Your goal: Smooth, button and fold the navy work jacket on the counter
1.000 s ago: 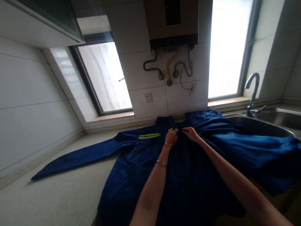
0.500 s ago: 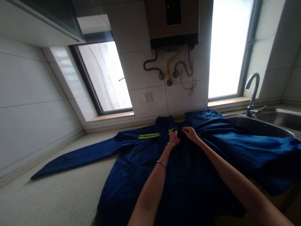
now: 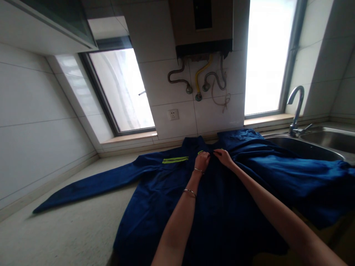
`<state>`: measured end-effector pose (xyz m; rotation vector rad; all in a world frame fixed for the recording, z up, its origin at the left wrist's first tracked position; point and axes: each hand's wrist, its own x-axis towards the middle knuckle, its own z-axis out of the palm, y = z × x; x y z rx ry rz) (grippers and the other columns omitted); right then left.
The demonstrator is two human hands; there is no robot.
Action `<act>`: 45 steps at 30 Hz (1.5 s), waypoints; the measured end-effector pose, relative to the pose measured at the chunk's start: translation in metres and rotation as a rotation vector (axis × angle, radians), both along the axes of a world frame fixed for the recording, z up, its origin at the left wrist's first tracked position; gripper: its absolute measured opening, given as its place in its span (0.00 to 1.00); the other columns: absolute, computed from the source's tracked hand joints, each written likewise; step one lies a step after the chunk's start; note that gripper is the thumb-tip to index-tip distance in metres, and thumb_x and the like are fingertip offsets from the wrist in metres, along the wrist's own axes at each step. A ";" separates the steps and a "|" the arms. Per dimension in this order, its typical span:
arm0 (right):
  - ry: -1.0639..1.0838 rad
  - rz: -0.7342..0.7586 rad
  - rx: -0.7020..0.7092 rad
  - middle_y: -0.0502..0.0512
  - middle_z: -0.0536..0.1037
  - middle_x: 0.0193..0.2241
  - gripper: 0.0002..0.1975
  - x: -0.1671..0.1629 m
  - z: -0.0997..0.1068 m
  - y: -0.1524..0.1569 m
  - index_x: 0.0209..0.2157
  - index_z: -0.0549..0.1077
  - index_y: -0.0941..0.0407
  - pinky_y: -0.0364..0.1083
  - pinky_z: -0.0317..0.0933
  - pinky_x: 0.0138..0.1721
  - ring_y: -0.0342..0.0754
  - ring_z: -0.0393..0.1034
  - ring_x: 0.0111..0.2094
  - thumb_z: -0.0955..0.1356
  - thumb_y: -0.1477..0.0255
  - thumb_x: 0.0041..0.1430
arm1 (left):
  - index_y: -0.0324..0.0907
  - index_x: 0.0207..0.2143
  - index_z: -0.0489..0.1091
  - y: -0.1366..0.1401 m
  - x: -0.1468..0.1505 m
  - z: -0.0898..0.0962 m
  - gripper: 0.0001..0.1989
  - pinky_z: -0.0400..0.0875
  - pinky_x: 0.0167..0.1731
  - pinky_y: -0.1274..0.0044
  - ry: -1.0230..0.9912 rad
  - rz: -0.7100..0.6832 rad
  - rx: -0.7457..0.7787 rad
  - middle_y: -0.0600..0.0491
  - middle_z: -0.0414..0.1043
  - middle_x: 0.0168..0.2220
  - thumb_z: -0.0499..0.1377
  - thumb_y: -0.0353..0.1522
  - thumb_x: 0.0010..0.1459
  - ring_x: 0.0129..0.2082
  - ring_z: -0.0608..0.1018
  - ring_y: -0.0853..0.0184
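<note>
A dark blue work jacket [image 3: 155,188] with yellow-green stripes on its chest lies spread over the counter, its collar toward the wall and one sleeve stretched to the left. At the upper chest, my left hand [image 3: 202,161] is closed on the jacket's front, fingers bent. Just right of it, my right hand [image 3: 223,156] pinches the jacket's fabric near the front opening. The small part between the fingertips is too dark to make out. Blue trousers [image 3: 277,173] of similar cloth lie bunched at the right, beside my right forearm.
A pale speckled counter [image 3: 69,232] runs beneath the clothes. At the right are a steel sink [image 3: 332,140] and a curved faucet [image 3: 298,107]. A water heater [image 3: 203,26] with pipes hangs on the tiled wall above a socket [image 3: 173,114]. A cabinet [image 3: 50,26] overhangs the left.
My left hand has turned and shifted slightly, its fingers now closer to the jacket's front edge. The right hand stays nearly in place. The view has moved a little.
</note>
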<state>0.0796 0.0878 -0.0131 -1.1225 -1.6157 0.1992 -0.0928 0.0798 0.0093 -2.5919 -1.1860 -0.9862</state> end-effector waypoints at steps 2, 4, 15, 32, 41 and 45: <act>-0.015 0.009 0.022 0.53 0.79 0.34 0.10 -0.002 0.001 -0.003 0.36 0.77 0.55 0.47 0.66 0.40 0.48 0.73 0.35 0.64 0.71 0.54 | 0.40 0.36 0.69 0.000 0.000 0.000 0.06 0.64 0.45 0.74 0.008 0.011 0.012 0.50 0.71 0.37 0.52 0.29 0.60 0.41 0.71 0.66; -0.048 0.030 0.048 0.54 0.79 0.35 0.11 -0.004 0.002 -0.007 0.37 0.77 0.55 0.47 0.65 0.41 0.49 0.73 0.37 0.64 0.71 0.54 | 0.40 0.37 0.69 0.001 0.001 -0.001 0.07 0.64 0.45 0.74 0.006 0.021 0.028 0.49 0.71 0.37 0.52 0.29 0.61 0.41 0.71 0.66; -0.117 0.053 0.026 0.54 0.78 0.37 0.14 -0.002 0.001 -0.005 0.40 0.75 0.56 0.48 0.65 0.42 0.50 0.72 0.38 0.68 0.73 0.49 | 0.38 0.49 0.64 -0.002 0.001 0.000 0.14 0.63 0.49 0.69 -0.057 0.081 0.120 0.44 0.66 0.46 0.51 0.31 0.61 0.49 0.67 0.61; -0.390 0.016 0.099 0.56 0.76 0.34 0.11 -0.003 0.006 -0.014 0.36 0.75 0.56 0.48 0.61 0.44 0.50 0.68 0.39 0.66 0.78 0.49 | 0.37 0.42 0.68 0.006 0.002 -0.009 0.12 0.49 0.59 0.65 0.144 -0.038 0.138 0.44 0.71 0.44 0.47 0.29 0.62 0.50 0.68 0.63; -0.409 0.051 0.100 0.55 0.76 0.32 0.09 -0.004 0.008 -0.016 0.34 0.75 0.58 0.46 0.60 0.41 0.49 0.68 0.37 0.67 0.78 0.49 | 0.35 0.38 0.70 0.004 0.002 -0.007 0.11 0.55 0.56 0.68 0.171 -0.054 0.124 0.44 0.72 0.38 0.50 0.23 0.55 0.44 0.71 0.63; -0.403 0.076 0.113 0.55 0.76 0.31 0.08 -0.003 0.010 -0.016 0.33 0.76 0.58 0.45 0.60 0.40 0.49 0.69 0.35 0.66 0.77 0.50 | 0.35 0.37 0.70 0.004 0.002 -0.006 0.11 0.57 0.54 0.68 0.164 -0.036 0.113 0.44 0.73 0.37 0.50 0.23 0.55 0.43 0.72 0.63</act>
